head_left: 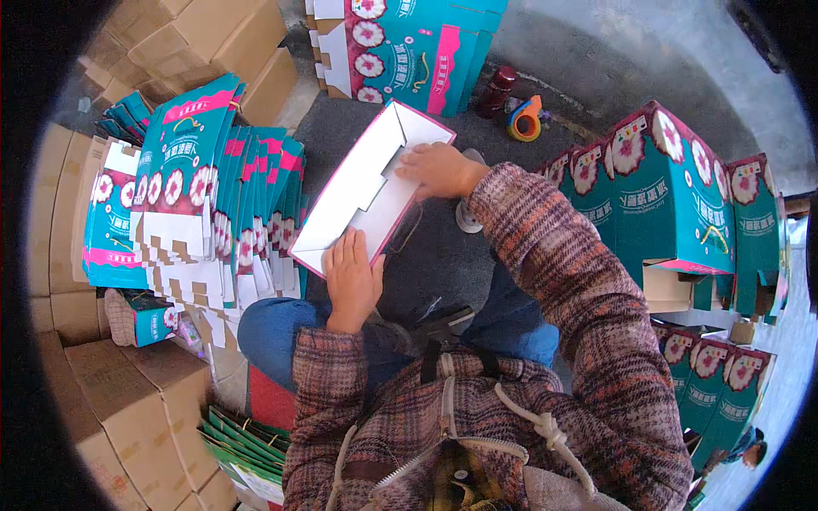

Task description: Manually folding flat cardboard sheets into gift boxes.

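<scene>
While the white-lined box [342,194] sits right of the carton stack [175,183], left hand [352,277] and right hand [439,170] lay fingers over its near side, likely to steady it, though can't tell if they're pinching.

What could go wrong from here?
Dark gaps show along the stepped flap in the open box; the right grip pressing too hard there might bend it.
The flat cartons on the left fan out unevenly; a nudge could make them slide.
The right sleeve looks close to the teal boxes; a bump might shift them.
</scene>
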The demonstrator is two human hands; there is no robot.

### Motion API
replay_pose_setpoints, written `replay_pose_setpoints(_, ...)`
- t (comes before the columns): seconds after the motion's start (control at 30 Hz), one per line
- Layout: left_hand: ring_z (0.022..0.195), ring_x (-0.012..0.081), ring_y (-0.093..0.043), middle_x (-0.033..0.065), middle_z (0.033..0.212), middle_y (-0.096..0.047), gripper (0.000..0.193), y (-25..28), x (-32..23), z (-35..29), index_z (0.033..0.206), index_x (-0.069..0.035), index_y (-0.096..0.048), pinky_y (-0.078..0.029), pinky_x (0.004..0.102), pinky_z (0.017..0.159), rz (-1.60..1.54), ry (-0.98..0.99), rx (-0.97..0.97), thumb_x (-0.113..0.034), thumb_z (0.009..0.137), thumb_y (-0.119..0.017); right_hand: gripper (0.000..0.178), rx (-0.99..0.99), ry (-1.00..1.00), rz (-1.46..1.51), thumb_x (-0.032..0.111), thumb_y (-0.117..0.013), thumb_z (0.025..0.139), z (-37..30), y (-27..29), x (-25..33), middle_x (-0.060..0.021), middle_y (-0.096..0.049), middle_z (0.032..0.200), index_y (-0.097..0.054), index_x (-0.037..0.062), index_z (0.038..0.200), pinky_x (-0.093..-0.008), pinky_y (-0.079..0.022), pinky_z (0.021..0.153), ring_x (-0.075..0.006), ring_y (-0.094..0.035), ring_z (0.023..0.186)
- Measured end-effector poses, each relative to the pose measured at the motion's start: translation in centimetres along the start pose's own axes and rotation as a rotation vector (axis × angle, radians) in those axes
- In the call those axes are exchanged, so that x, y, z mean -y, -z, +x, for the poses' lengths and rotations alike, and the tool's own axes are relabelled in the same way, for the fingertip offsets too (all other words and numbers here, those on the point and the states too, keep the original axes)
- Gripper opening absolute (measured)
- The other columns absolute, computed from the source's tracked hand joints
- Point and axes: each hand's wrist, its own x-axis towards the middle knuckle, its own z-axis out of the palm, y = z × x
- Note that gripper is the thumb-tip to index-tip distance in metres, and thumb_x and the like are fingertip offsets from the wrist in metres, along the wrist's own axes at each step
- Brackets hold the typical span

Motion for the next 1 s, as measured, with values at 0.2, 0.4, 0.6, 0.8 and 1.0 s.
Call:
replay_pose_setpoints(0.2, 0.124, 0.0383, -0.039, 0.0251, 0.135, -0.040, 0.057, 2.1, 1.6, -1.0, 0.128, 0.003, -0.044, -0.028, 0.0488, 0.104, -0.174, 0.044, -0.381, -0.024, 0.082, -0.063, 0.052, -0.125, -0.020, 0.378, 0.041, -0.066, 0.080, -0.8, 3.7, 0.9, -0.0140, -0.056, 0.123, -0.058, 0.0081, 0.119, -0.0398, -0.043, 0.096, -0.0327, -0.053, 0.113)
replay_pose_setpoints(0.4, 0.121, 0.0268, -0.044, 0.0163, 0.133, -0.046, 0.053, 0.1, 7.7, -0.9, 0.127, 0.001, -0.047, -0.035, 0.0409, 0.101, -0.869, 0.732, -0.594, -0.039, 0.093, -0.053, 0.046, -0.669, -0.422, 0.536, 0.041, -0.052, 0.091, 0.1, 1.4, -4.4, -0.0190, -0.060, 0.114, -0.062, 0.0000, 0.110, -0.0394, -0.042, 0.095, -0.0353, -0.055, 0.108)
replay_pose_setpoints(0.6, 0.102, 0.0273, -0.059, 0.0111, 0.115, -0.062, 0.055, -1.4, 10.1, -2.0, 0.119, -0.003, -0.056, -0.045, 0.0409, 0.090, -2.028, 1.113, -0.332, -0.050, 0.091, -0.044, 0.072, -0.416, -0.682, 1.194, 0.059, -0.037, 0.093, 0.3, -0.9, -6.4, -0.0190, -0.060, 0.117, -0.060, -0.0056, 0.114, -0.0367, -0.041, 0.093, -0.0265, -0.055, 0.108)
replay_pose_setpoints(0.8, 0.092, 0.0254, -0.062, 0.0095, 0.094, -0.066, 0.027, -2.8, 11.3, -4.7, 0.092, -0.005, -0.060, -0.048, 0.0398, 0.084, -2.021, 1.245, -0.188, -0.029, 0.087, -0.049, 0.075, 0.018, -1.005, 1.403, 0.067, -0.044, 0.086, -0.7, 1.1, -2.3, -0.0183, -0.065, 0.095, -0.065, -0.0029, 0.104, -0.0390, -0.048, 0.078, -0.0252, -0.062, 0.082)
replay_pose_setpoints(1.0, 0.107, 0.0234, -0.058, 0.0099, 0.117, -0.060, 0.038, 0.0, 7.1, -1.6, 0.120, 0.001, -0.053, -0.042, 0.0376, 0.096, -1.817, 0.633, -0.148, -0.018, 0.088, -0.047, 0.052, -0.211, -0.665, 1.559, 0.050, -0.044, 0.095, -5.3, 0.1, -10.6, -0.0077, -0.064, 0.107, -0.062, 0.0047, 0.112, -0.0338, -0.049, 0.081, -0.0188, -0.061, 0.093)
